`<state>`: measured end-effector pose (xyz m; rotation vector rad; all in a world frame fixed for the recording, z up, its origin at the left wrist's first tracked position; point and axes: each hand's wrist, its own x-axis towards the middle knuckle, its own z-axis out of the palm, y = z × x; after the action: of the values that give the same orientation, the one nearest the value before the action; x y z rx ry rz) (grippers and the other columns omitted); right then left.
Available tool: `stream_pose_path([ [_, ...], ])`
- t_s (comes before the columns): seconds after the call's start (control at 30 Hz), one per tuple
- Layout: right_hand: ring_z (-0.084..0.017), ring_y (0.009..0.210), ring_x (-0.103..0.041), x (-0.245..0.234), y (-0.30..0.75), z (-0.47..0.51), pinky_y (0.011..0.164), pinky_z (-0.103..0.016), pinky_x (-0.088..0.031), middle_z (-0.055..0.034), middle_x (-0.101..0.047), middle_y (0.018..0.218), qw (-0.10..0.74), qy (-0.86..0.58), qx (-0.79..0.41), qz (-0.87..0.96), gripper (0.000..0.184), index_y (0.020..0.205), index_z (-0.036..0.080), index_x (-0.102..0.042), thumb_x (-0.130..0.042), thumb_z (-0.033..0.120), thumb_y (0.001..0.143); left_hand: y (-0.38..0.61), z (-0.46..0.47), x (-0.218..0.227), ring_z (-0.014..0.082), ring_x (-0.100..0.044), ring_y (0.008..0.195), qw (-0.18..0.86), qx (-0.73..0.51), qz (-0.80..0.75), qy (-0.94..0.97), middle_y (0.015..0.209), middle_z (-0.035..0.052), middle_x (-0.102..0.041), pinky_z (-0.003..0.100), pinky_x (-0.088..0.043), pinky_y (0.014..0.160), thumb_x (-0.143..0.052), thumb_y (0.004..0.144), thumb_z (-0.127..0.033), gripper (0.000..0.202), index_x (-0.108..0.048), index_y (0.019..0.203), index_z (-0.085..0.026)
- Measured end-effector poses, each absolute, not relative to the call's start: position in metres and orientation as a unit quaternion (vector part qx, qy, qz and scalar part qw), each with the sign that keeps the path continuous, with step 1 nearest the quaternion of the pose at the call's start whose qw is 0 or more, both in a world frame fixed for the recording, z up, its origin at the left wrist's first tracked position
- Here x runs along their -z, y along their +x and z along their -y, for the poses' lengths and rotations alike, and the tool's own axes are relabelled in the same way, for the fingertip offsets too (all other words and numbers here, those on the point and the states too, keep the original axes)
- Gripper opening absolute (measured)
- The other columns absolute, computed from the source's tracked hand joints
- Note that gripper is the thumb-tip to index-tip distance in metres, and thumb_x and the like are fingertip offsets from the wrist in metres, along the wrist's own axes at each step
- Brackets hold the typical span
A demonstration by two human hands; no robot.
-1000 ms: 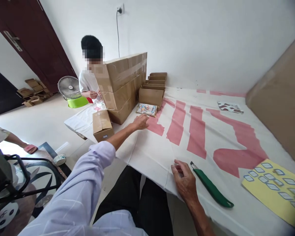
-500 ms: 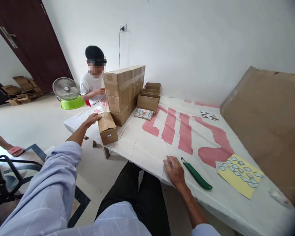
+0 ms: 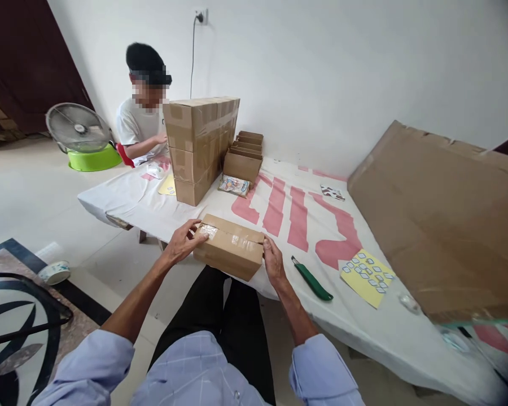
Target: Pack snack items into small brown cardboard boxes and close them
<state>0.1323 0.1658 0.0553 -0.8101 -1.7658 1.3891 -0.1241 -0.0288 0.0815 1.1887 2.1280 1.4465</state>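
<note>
A small taped cardboard box (image 3: 231, 247) lies at the near edge of the white-and-red covered table (image 3: 305, 237), right in front of me. My left hand (image 3: 182, 242) grips its left end, fingers curled over the taped top. My right hand (image 3: 273, 260) holds its right end. A green utility knife (image 3: 312, 279) lies on the cloth just right of my right hand. Further right sits a yellow sheet of small blue-edged stickers (image 3: 367, 270).
A stack of taped cartons (image 3: 201, 144) and a row of open small boxes (image 3: 242, 155) stand at the table's far left. A seated person (image 3: 141, 115) works behind them. A large flat cardboard sheet (image 3: 444, 217) leans on the right. A fan (image 3: 77, 129) and a tape roll (image 3: 54, 272) are on the floor.
My left hand took the small box from the table's left end and brought it in front of me. My right hand left the cloth beside the knife and now holds the box's right end.
</note>
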Motion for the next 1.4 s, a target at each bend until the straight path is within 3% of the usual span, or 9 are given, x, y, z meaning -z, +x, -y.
stream_pose_path([
  [0.1, -0.033, 0.120, -0.072, -0.062, 0.144, -0.173, 0.098, -0.047, -0.063, -0.0141, -0.076, 0.138, 0.362, -0.327, -0.559, 0.671, 0.079, 0.136, 0.020, -0.074, -0.057, 0.084, 0.093, -0.115, 0.030, -0.081, 0.0237, -0.068, 0.090, 0.197, -0.545, -0.693, 0.430, 0.118, 0.0077, -0.070, 0.037, -0.058, 0.078, -0.078, 0.082, -0.064, 0.064, -0.070, 0.133, -0.026],
  [0.23, -0.032, 0.111, -0.072, -0.066, 0.144, -0.184, 0.096, -0.046, -0.061, -0.0128, -0.080, 0.120, 0.358, -0.320, -0.521, 0.705, 0.072, 0.123, 0.018, -0.079, -0.052, 0.080, 0.098, -0.121, 0.025, -0.082, 0.0326, -0.067, 0.128, 0.225, -0.580, -0.640, 0.450, 0.145, 0.0117, -0.064, 0.038, -0.061, 0.090, -0.081, 0.081, -0.059, 0.054, -0.071, 0.122, -0.026],
  [0.4, -0.033, 0.118, -0.067, -0.060, 0.178, -0.214, 0.103, -0.049, -0.057, -0.0167, -0.075, 0.124, 0.341, -0.339, -0.269, 0.835, 0.049, 0.119, 0.019, -0.077, -0.051, 0.057, 0.103, -0.132, 0.018, -0.080, 0.0404, -0.053, 0.152, 0.286, -0.607, -0.592, 0.446, 0.167, 0.0160, -0.053, 0.046, -0.058, 0.106, -0.086, 0.076, -0.058, 0.052, -0.069, 0.110, -0.024],
  [0.5, -0.035, 0.119, -0.064, -0.052, 0.228, -0.228, 0.102, -0.048, -0.054, -0.0187, -0.071, 0.121, 0.231, -0.414, -0.077, 0.877, 0.032, 0.117, 0.018, -0.076, -0.060, 0.040, 0.100, -0.135, 0.014, -0.076, 0.0409, -0.051, 0.156, 0.304, -0.615, -0.572, 0.449, 0.171, 0.0172, -0.051, 0.050, -0.053, 0.115, -0.086, 0.075, -0.056, 0.050, -0.068, 0.109, -0.024],
  [0.63, -0.034, 0.114, -0.065, -0.036, 0.278, -0.229, 0.090, -0.042, -0.053, -0.0164, -0.070, 0.117, 0.067, -0.489, 0.000, 0.870, 0.025, 0.114, 0.020, -0.074, -0.068, 0.039, 0.098, -0.131, 0.009, -0.071, 0.0400, -0.051, 0.156, 0.314, -0.638, -0.547, 0.441, 0.166, 0.0181, -0.056, 0.051, -0.049, 0.119, -0.087, 0.076, -0.054, 0.047, -0.066, 0.105, -0.024],
  [0.83, -0.030, 0.106, -0.067, -0.025, 0.288, -0.226, 0.085, -0.040, -0.053, -0.0150, -0.072, 0.114, 0.163, -0.498, -0.069, 0.849, 0.022, 0.111, 0.021, -0.070, -0.059, 0.028, 0.094, -0.124, 0.007, -0.075, 0.0391, -0.061, 0.145, 0.334, -0.642, -0.532, 0.439, 0.163, 0.0137, -0.058, 0.047, -0.060, 0.103, -0.092, 0.076, -0.048, 0.046, -0.066, 0.105, -0.024],
  [1.07, -0.022, 0.068, -0.067, -0.040, 0.205, -0.183, 0.059, -0.032, -0.051, -0.0066, -0.074, 0.089, 0.347, -0.497, -0.460, 0.649, 0.056, 0.123, 0.018, -0.067, -0.053, 0.062, 0.090, -0.118, 0.003, -0.079, 0.0389, -0.061, 0.144, 0.333, -0.646, -0.536, 0.430, 0.160, 0.0126, -0.060, 0.045, -0.061, 0.102, -0.092, 0.076, -0.051, 0.046, -0.065, 0.100, -0.022],
  [1.23, -0.028, 0.107, -0.070, -0.051, 0.149, -0.167, 0.090, -0.040, -0.058, -0.0130, -0.079, 0.117, 0.435, -0.420, -0.412, 0.682, 0.053, 0.115, 0.018, -0.071, -0.052, 0.061, 0.090, -0.112, 0.000, -0.076, 0.0381, -0.061, 0.142, 0.301, -0.641, -0.572, 0.415, 0.161, 0.0118, -0.058, 0.042, -0.061, 0.098, -0.092, 0.071, -0.054, 0.051, -0.062, 0.098, -0.022],
  [1.4, -0.023, 0.081, -0.066, -0.094, 0.148, -0.194, 0.067, -0.034, -0.056, -0.0067, -0.074, 0.091, 0.403, -0.400, -0.414, 0.711, 0.066, 0.122, 0.016, -0.074, -0.054, 0.069, 0.088, -0.113, 0.002, -0.072, 0.0365, -0.060, 0.142, 0.262, -0.615, -0.615, 0.419, 0.162, 0.0099, -0.056, 0.046, -0.058, 0.104, -0.088, 0.073, -0.055, 0.049, -0.062, 0.101, -0.024],
])
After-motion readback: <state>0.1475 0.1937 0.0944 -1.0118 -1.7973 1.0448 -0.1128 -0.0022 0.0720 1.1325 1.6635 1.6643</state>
